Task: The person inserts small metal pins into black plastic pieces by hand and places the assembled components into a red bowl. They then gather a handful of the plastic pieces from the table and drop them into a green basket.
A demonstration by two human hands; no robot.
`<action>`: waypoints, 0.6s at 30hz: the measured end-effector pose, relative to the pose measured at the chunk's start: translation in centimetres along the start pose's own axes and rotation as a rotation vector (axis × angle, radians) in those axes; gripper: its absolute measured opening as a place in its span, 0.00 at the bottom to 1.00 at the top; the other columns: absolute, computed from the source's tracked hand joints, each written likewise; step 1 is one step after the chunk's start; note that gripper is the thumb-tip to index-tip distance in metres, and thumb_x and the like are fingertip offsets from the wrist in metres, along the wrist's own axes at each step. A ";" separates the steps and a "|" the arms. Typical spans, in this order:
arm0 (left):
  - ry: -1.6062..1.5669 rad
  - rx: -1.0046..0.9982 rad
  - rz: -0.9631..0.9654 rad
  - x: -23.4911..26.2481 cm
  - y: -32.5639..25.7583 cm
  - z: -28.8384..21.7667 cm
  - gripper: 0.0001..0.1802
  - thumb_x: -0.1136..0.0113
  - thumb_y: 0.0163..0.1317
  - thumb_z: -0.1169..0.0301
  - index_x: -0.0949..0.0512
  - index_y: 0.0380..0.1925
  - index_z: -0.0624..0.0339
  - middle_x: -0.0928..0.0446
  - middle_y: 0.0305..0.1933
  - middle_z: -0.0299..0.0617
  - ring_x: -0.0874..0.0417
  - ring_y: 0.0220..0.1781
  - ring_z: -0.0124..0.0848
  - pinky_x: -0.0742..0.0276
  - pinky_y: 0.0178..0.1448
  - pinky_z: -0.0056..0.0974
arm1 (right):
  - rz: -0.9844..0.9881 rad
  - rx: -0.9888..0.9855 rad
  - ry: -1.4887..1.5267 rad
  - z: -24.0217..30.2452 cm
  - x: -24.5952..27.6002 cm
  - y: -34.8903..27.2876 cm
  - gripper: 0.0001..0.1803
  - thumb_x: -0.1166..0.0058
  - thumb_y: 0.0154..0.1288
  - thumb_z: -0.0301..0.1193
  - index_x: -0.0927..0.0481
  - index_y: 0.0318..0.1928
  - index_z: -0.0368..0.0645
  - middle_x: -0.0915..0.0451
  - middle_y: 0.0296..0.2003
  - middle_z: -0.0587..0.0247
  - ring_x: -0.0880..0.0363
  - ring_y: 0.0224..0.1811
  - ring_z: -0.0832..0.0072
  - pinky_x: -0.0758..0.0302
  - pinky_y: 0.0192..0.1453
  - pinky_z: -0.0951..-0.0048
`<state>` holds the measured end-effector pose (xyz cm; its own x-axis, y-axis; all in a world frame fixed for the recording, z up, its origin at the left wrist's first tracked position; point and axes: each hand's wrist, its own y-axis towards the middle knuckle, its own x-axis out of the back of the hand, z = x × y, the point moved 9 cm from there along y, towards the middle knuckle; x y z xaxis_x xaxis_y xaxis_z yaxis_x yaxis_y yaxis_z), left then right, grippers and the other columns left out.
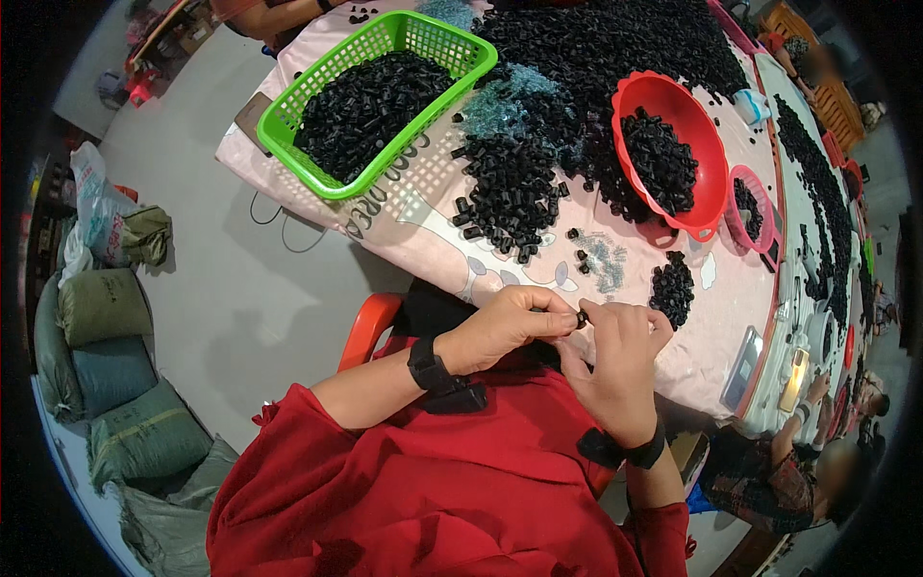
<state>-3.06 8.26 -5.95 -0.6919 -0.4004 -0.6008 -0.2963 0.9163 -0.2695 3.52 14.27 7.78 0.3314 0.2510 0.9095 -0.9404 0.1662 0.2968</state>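
Note:
In front of my chest, at the table's near edge, both hands meet over one small black plastic part (582,319). My left hand (514,328) is closed, pinching it between thumb and fingertips. From the other side my right hand (620,363) has its fingertips closed on the same part. Just beyond my hands lies a thin scatter of tiny clear pieces (604,262). A small pile of black parts (672,291) sits right of them, and a larger pile of short black cylinders (510,197) farther off.
A green basket (329,188) and a red bowl (710,183), both with black parts, stand on the pink table cover (433,252). A pink basket (766,216) and a phone (742,370) lie rightward. Stuffed sacks (149,433) line the left floor. Other people sit around.

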 end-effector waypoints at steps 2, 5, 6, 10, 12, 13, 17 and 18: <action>0.014 0.013 -0.017 0.1 -0.1 -0.2 0.09 0.35 0.70 0.66 0.16 0.41 0.61 0.17 0.41 0.32 0.21 0.40 0.18 0.26 0.46 0.26 | 0.000 0.008 -0.041 -0.1 -0.2 -0.1 0.21 0.32 0.54 0.29 0.21 0.49 0.41 0.22 0.39 0.62 0.24 0.46 0.65 0.43 0.63 0.54; 0.016 0.033 -0.007 -0.2 -0.1 -0.2 0.09 0.36 0.71 0.65 0.15 0.40 0.60 0.18 0.40 0.31 0.23 0.39 0.17 0.28 0.45 0.25 | -0.012 0.027 -0.096 -0.2 -0.6 -0.4 0.22 0.32 0.53 0.30 0.21 0.49 0.41 0.22 0.39 0.63 0.24 0.46 0.65 0.44 0.64 0.54; 0.010 0.028 -0.001 -0.1 0.0 0.1 0.09 0.36 0.71 0.66 0.15 0.40 0.61 0.18 0.40 0.31 0.22 0.40 0.17 0.27 0.46 0.26 | -0.023 0.041 -0.110 0.0 -0.6 -0.4 0.22 0.32 0.52 0.31 0.21 0.49 0.42 0.22 0.39 0.64 0.24 0.46 0.66 0.44 0.64 0.54; -0.039 0.000 0.053 -0.5 0.2 0.2 0.09 0.36 0.71 0.67 0.17 0.38 0.62 0.18 0.40 0.33 0.21 0.41 0.20 0.25 0.50 0.28 | -0.009 0.070 -0.085 0.5 -0.7 -0.5 0.21 0.33 0.53 0.31 0.21 0.49 0.42 0.22 0.38 0.65 0.24 0.45 0.67 0.43 0.63 0.54; -0.019 -0.005 0.049 -0.4 0.1 0.0 0.08 0.36 0.71 0.67 0.17 0.38 0.62 0.18 0.40 0.34 0.20 0.42 0.20 0.24 0.51 0.28 | -0.019 0.082 -0.108 0.6 -0.7 -0.5 0.21 0.32 0.53 0.32 0.21 0.48 0.43 0.23 0.37 0.66 0.24 0.43 0.69 0.43 0.62 0.54; 0.001 -0.008 0.043 -0.4 0.1 -0.2 0.08 0.36 0.71 0.68 0.17 0.38 0.63 0.18 0.40 0.34 0.20 0.42 0.21 0.24 0.52 0.29 | -0.020 0.083 -0.109 0.7 -0.7 -0.6 0.21 0.32 0.53 0.32 0.21 0.48 0.43 0.23 0.37 0.66 0.24 0.43 0.69 0.43 0.62 0.54; 0.033 -0.024 0.032 -0.6 0.0 -0.5 0.08 0.36 0.71 0.68 0.17 0.38 0.63 0.18 0.41 0.35 0.20 0.42 0.21 0.24 0.52 0.29 | -0.044 0.077 -0.155 0.5 -0.8 -1.0 0.20 0.31 0.55 0.35 0.21 0.47 0.43 0.25 0.34 0.67 0.25 0.39 0.71 0.43 0.62 0.54; 0.030 -0.008 0.041 -0.6 0.0 -0.3 0.08 0.36 0.71 0.68 0.17 0.39 0.63 0.18 0.41 0.35 0.20 0.42 0.21 0.24 0.51 0.29 | -0.025 0.090 -0.191 0.5 -1.0 -1.1 0.20 0.30 0.56 0.36 0.21 0.46 0.43 0.26 0.33 0.68 0.25 0.38 0.71 0.43 0.61 0.54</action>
<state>-2.82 8.53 -5.40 -0.7230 -0.3622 -0.5883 -0.2722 0.9320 -0.2393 4.18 13.35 6.68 0.3427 0.0614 0.9374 -0.9378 0.0819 0.3375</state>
